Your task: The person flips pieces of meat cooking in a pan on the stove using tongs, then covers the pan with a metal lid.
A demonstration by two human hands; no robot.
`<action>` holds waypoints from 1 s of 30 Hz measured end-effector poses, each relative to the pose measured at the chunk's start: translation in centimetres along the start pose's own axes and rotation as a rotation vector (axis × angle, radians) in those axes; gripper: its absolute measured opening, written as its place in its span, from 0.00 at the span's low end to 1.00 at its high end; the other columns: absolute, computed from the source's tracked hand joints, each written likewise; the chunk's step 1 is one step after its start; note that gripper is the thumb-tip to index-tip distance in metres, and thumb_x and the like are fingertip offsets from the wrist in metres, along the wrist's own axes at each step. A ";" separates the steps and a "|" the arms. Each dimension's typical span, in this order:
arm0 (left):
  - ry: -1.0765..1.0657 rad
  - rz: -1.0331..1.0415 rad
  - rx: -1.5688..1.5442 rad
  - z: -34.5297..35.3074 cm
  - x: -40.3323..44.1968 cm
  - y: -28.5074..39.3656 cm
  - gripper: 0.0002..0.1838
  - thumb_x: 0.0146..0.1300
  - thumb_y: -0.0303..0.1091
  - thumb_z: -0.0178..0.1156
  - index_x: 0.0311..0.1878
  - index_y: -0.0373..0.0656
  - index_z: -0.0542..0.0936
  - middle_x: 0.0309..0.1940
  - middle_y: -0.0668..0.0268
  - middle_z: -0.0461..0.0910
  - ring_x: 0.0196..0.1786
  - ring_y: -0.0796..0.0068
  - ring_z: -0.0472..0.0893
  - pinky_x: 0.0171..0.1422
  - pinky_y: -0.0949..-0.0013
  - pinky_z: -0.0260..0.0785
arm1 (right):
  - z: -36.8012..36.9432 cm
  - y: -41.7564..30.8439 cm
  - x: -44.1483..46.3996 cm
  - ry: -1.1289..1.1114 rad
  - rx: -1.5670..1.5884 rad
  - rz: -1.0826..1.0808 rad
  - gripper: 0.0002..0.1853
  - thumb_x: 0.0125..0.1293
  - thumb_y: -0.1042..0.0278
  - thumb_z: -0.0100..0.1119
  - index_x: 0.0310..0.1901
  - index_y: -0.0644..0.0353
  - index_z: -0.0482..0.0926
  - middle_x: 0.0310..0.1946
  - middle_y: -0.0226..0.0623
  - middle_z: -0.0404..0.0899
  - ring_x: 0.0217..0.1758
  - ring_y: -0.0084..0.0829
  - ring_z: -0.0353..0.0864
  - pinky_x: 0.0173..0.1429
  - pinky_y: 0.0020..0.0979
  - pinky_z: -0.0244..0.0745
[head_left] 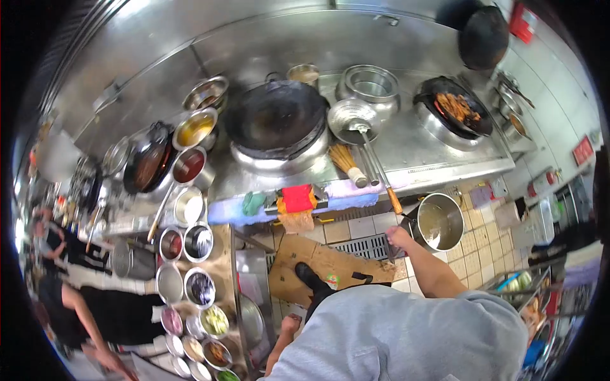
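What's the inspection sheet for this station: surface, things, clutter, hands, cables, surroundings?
Surface: steel counter, with a large wok on it.
Things: pot with pale liquid inside.
Clutter: cloths along the counter's front edge; brush on the counter; bowls crowd the side table.
Hands: right hand appears to grip the pot; left hand closed, nothing visible in it.
Cables: nothing seen.
Surroundings: tiled floor; cardboard underfoot; another person at left.

Head camera — facing forward, down — above hands (pixel 398 237) (pixel 291 324)
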State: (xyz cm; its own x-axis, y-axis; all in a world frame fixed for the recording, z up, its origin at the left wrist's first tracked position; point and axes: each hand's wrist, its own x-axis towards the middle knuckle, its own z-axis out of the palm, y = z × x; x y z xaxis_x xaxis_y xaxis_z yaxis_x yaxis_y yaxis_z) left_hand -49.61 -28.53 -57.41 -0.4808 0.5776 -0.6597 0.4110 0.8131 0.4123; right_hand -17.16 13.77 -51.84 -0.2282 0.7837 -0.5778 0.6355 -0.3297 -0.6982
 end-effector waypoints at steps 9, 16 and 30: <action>-0.108 0.209 0.520 -11.2 13.8 6.1 0.21 0.54 0.50 0.48 0.40 0.44 0.79 0.38 0.49 0.78 0.46 0.53 0.77 0.51 0.57 0.69 | 12.8 -7.8 -2.2 -0.426 -0.848 -0.410 0.14 0.48 0.63 0.53 0.38 0.53 0.79 0.35 0.41 0.79 0.37 0.40 0.78 0.41 0.38 0.72; -0.261 0.346 0.525 -8.9 19.3 9.9 0.19 0.50 0.49 0.53 0.39 0.48 0.79 0.41 0.56 0.78 0.46 0.56 0.77 0.51 0.60 0.69 | 14.7 -6.0 -4.2 -0.518 -0.571 -0.465 0.16 0.52 0.62 0.51 0.42 0.52 0.78 0.35 0.42 0.79 0.38 0.42 0.77 0.41 0.39 0.71; -0.323 0.386 0.913 -2.0 16.5 14.0 0.19 0.58 0.47 0.45 0.42 0.48 0.79 0.42 0.58 0.78 0.48 0.60 0.76 0.56 0.59 0.65 | 1.1 17.8 -8.1 -0.084 -0.301 -0.216 0.15 0.51 0.70 0.45 0.38 0.51 0.80 0.36 0.41 0.79 0.42 0.38 0.77 0.44 0.33 0.71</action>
State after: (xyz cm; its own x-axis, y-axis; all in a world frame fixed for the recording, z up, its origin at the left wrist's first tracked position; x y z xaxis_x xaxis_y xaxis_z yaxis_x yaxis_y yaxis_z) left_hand -53.35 -7.47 -61.32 -0.0171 0.6300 -0.7764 0.9870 0.1347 0.0876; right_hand -4.82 0.99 -60.02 -0.4323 0.7683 -0.4721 0.7517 0.0178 -0.6593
